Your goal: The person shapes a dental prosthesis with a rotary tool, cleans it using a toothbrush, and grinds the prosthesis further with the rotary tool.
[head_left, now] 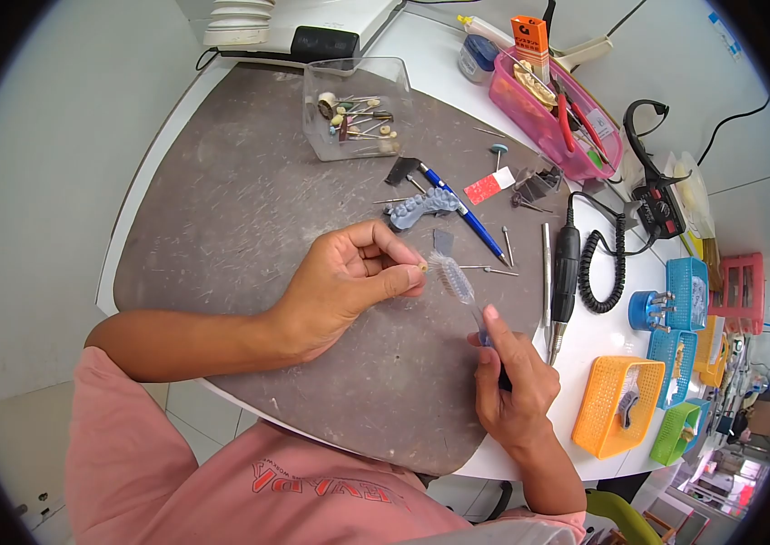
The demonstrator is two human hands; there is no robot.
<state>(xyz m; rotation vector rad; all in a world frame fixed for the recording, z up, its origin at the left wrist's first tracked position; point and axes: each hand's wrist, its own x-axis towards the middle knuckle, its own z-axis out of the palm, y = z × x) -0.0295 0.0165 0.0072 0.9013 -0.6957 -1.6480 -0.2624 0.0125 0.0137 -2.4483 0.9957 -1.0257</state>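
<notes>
Over the middle of the grey mat, my left hand pinches a tiny yellowish piece between thumb and fingertips; it looks like a dental crown, but is too small to be sure. My right hand is closed around the handle of a toothbrush. Its pale bristles are beside the small piece, at or nearly touching my left fingertips. Just beyond my hands lie a grey dental arch model and a blue pen. Thin metal burs rest behind the brush head.
A clear box of polishing burs stands at the back. The pink basket holds pliers and a model. On the right are a handpiece with a coiled cord, an orange basket and blue baskets.
</notes>
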